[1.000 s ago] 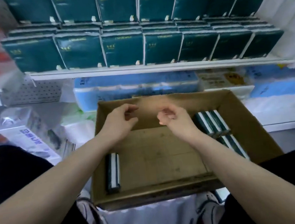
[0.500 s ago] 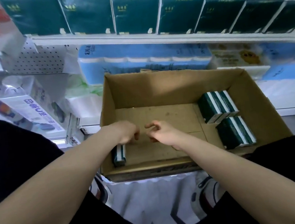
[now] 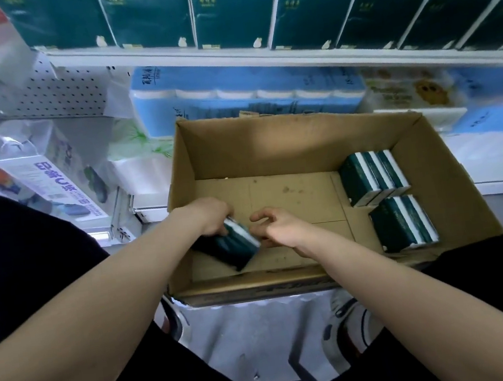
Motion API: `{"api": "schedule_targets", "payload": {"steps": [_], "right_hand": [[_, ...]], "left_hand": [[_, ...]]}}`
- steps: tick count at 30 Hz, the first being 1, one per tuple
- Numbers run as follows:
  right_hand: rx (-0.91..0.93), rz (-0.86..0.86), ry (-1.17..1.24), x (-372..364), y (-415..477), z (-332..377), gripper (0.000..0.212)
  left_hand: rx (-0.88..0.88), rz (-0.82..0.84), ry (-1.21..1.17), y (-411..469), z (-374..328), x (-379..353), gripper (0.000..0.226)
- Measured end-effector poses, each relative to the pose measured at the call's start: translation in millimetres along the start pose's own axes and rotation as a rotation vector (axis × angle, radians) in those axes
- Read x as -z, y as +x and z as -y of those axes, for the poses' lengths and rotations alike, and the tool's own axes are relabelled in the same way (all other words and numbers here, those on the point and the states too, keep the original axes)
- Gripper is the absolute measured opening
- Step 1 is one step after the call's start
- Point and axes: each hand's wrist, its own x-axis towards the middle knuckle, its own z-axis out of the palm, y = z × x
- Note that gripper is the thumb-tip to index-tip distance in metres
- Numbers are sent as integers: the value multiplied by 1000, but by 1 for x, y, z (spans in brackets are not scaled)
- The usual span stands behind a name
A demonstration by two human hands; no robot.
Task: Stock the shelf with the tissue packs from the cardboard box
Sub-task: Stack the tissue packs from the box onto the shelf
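As left hand (image 3: 208, 217) grips tissue pack (image 3: 233, 249), near-left box (image 3: 270, 147) corner, middle bare

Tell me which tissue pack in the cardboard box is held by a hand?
The pack at the near-left corner of the box: the left hand grips it, tilted. The other packs stand in two groups by the right wall, untouched.

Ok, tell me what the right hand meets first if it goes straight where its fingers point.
Probably the tissue pack that the left hand grips: the right hand aims its fingers at it from close by, though depth is unclear.
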Motion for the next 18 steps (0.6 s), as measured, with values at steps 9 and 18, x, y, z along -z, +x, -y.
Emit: {"api": "schedule_targets", "payload": {"steps": [9, 18], "right_hand": [[1, -140, 253, 42, 5, -6, 56], [168, -277, 538, 118, -33, 2, 51]], "left_hand": [[29, -260, -769, -6, -10, 24, 50], [-60, -472, -1191, -20, -52, 60, 46]]}}
